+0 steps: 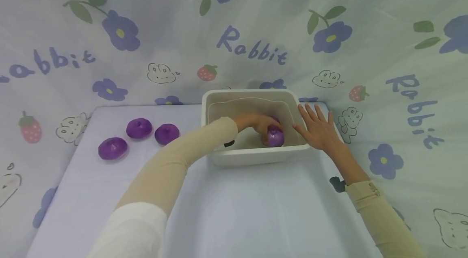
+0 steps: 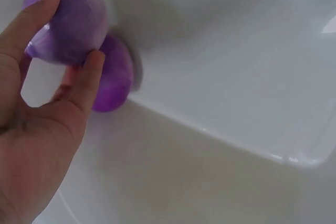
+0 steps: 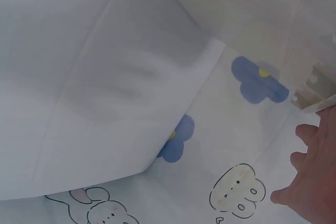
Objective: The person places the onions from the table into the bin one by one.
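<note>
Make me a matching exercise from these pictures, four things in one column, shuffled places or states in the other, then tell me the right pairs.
Column one:
1. Left hand
2. Right hand
3. White bin
4. Leftmost onion

Column two:
A. Fingers spread, at the bin's right side
B. On the table, left of the bin
C. Gripping a purple onion
D. Open-topped, with one hand inside

Pairs: 1-C, 2-A, 3-D, 4-B

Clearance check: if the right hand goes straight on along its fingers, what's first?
Likely the patterned cloth backdrop, though the right hand could graze the white bin at its far corner; depth is unclear.
</note>
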Tool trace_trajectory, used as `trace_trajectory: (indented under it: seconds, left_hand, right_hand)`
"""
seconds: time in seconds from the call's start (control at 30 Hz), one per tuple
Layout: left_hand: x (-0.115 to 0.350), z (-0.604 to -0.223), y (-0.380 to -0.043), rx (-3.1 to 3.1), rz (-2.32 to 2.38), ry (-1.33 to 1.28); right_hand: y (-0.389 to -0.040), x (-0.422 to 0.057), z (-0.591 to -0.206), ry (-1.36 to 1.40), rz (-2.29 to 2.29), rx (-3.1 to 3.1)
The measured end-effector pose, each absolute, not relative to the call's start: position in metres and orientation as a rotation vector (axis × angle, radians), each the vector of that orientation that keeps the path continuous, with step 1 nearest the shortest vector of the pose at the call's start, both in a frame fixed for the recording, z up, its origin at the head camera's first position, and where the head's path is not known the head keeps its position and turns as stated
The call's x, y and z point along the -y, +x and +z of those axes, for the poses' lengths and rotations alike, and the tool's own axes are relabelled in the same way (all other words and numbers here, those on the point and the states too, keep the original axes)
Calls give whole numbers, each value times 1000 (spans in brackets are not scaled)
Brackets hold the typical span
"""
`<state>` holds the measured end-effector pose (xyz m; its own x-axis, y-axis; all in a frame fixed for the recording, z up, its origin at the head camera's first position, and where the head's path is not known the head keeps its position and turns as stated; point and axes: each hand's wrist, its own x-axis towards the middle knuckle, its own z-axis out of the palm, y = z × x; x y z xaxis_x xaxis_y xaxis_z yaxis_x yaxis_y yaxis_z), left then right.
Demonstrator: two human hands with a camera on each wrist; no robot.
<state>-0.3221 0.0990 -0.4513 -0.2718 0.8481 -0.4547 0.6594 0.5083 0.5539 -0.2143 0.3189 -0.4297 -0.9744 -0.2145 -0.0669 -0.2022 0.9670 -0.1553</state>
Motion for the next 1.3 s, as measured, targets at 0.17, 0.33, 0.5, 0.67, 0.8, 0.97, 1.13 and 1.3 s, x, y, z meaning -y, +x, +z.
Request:
trace_trajectory:
  seconds: [0.17, 0.33, 0.5, 0.67, 0.8, 0.97, 1.13, 1.3]
  left_hand:
    - [-99, -455, -319, -2052, 276, 1237]
    - [-98, -456, -317, -2062, 251, 1221]
    - [-100, -461, -317, -2094, 231, 1206]
    - [-101, -466, -316, -2126, 228, 1242]
    - [-100, -466, -313, -2144, 248, 1240]
    - [-100, -467, -309, -2161, 280, 1228]
    - [-100, -473, -309, -2199, 245, 1271]
    - [-102, -477, -308, -2237, 183, 1359]
  right_hand:
    - [-214, -319, -429, -319, -230, -3031]
    - [-213, -318, -428, -316, -219, -3018]
    - [-214, -317, -427, -305, -209, -3004]
    - [-214, -317, -428, -292, -210, -3009]
    - [-214, -318, -428, -296, -202, -3013]
    - [-215, -319, -429, -305, -206, -3018]
    - [-215, -319, -429, -298, -213, -3014]
    - [-215, -318, -428, -290, -217, -3013]
